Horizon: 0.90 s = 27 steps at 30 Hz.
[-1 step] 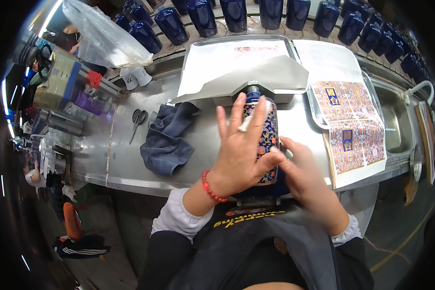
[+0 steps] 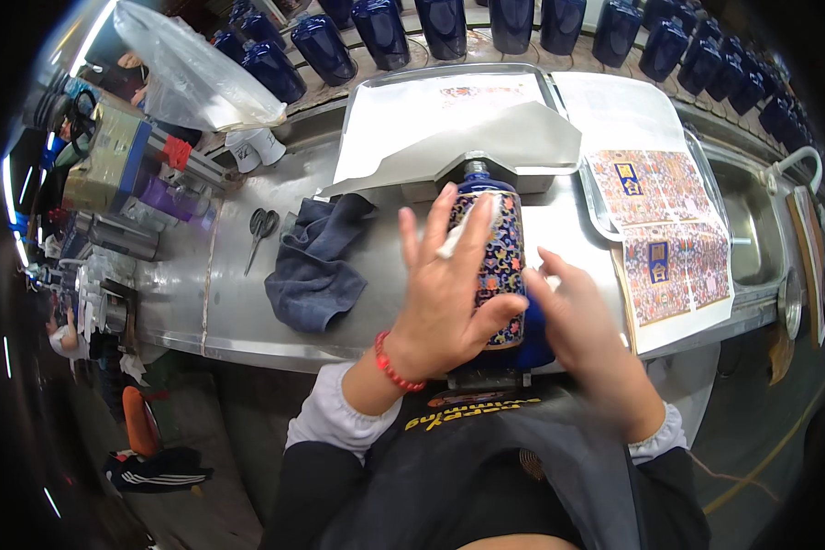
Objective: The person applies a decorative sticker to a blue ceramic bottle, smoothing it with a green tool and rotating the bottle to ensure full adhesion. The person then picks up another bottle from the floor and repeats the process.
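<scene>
A dark blue bottle (image 2: 533,341) lies with its neck pointing away from me, a colourful floral decal sheet (image 2: 502,252) wrapped over its upper side. My left hand (image 2: 445,289) rests on the decal's left part, fingers spread and stretched out. Under those fingers shows a small white wad (image 2: 456,238), perhaps cloth; its kind is unclear. Beside the bottle's right side is my right hand (image 2: 582,316), slightly blurred, its thumb and forefinger apart and nothing visible between them. A dark stand (image 2: 490,379) shows below the bottle's near end.
On the steel table, a grey-blue cloth (image 2: 319,266) and black scissors (image 2: 261,234) lie left. Printed decal sheets (image 2: 674,266) are stacked right, near a sink (image 2: 752,220). Behind are a white-papered tray (image 2: 412,110) and several blue bottles (image 2: 445,27). A plastic bag (image 2: 192,73) hangs far left.
My left hand has shifted slightly left and down over the decal, uncovering more of its pattern. The right hand's fingers have come a little away from the left thumb.
</scene>
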### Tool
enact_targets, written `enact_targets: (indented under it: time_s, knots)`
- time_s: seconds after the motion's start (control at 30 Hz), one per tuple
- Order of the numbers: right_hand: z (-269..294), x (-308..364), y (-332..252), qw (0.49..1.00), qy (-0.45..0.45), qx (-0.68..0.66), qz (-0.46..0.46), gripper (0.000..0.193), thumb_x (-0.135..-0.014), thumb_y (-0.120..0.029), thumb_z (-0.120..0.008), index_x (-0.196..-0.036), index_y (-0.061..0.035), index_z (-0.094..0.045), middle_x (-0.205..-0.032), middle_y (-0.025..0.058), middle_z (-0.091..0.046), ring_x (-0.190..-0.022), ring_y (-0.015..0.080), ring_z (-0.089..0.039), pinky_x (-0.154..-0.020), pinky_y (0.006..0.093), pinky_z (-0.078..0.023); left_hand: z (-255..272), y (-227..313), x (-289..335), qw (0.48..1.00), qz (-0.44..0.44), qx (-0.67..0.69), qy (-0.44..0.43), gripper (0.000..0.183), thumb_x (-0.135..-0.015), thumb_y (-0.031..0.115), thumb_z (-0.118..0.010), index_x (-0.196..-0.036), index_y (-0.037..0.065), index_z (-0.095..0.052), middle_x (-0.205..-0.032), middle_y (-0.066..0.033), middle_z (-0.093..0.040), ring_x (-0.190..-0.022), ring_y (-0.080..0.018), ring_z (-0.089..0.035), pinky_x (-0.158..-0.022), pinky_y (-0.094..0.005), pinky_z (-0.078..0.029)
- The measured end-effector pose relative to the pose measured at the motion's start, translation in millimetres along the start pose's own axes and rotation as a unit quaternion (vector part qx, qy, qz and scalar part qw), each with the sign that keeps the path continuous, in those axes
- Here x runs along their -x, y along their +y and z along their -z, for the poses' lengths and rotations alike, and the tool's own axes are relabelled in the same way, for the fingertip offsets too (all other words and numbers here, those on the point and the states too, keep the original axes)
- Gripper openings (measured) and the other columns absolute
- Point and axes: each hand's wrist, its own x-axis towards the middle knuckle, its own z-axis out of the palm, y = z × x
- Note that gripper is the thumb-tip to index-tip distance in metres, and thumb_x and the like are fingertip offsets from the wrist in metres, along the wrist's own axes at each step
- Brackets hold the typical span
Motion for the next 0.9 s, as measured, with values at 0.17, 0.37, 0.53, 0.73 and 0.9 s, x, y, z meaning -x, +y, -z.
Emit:
enact_targets:
  time_s: [0.17,0.37,0.53,0.73,0.9]
  knots:
    - [16,-48,15,0.986,0.115,-0.108,-0.056,0.033,-0.084,0.005,-0.068,-0.116,0.0004,-0.061,-0.101,0.0178,-0.068,-0.090,0.0337,-0.068,-0.078,0.0427,-0.055,5,34,43,0.999,-0.020,-0.033,-0.027,0.094,-0.083,0.051,-0.078,-0.153,0.002,-0.037,-0.151,-0.0230,-0.044,-0.144,-0.0481,-0.033,-0.117,-0.0703,-0.010]
    - [37,-79,-6,0.971,-0.009,-0.066,0.227,0.027,-0.073,-0.007,-0.074,-0.099,-0.0114,-0.067,-0.091,0.0043,-0.061,-0.086,0.0250,-0.060,-0.079,0.0404,-0.045,-18,24,56,0.992,0.034,-0.117,-0.008,0.107,-0.076,0.037,-0.087,-0.155,-0.002,-0.028,-0.146,-0.0228,-0.049,-0.140,-0.0448,-0.041,-0.118,-0.0699,-0.007]
    - [33,-100,23,0.928,-0.039,-0.340,-0.152,0.018,-0.086,-0.012,-0.073,-0.100,-0.0008,-0.070,-0.077,0.0119,-0.068,-0.069,0.0217,-0.068,-0.065,0.0320,-0.054,-22,10,67,0.996,0.035,-0.085,-0.013,0.112,-0.078,0.038,-0.086,-0.155,-0.009,-0.019,-0.136,-0.0208,-0.061,-0.117,-0.0352,-0.067,-0.119,-0.0690,-0.008]
    - [-4,-79,58,0.962,0.043,-0.263,-0.062,0.017,-0.089,-0.013,-0.074,-0.100,-0.0005,-0.069,-0.086,0.0107,-0.069,-0.077,0.0184,-0.067,-0.068,0.0312,-0.052,-30,-5,82,0.994,0.086,-0.062,-0.031,0.108,-0.089,0.065,-0.064,-0.155,-0.009,-0.020,-0.154,-0.0291,-0.039,-0.148,-0.0505,-0.027,-0.116,-0.0704,-0.005]
    - [-11,-85,67,0.963,0.105,-0.229,-0.095,0.019,-0.090,-0.014,-0.075,-0.104,-0.0009,-0.070,-0.080,0.0056,-0.068,-0.069,0.0129,-0.063,-0.061,0.0275,-0.050,-30,-8,84,0.993,0.093,-0.071,-0.029,0.111,-0.085,0.060,-0.073,-0.155,-0.009,-0.020,-0.154,-0.0287,-0.038,-0.149,-0.0496,-0.025,-0.118,-0.0681,-0.005]
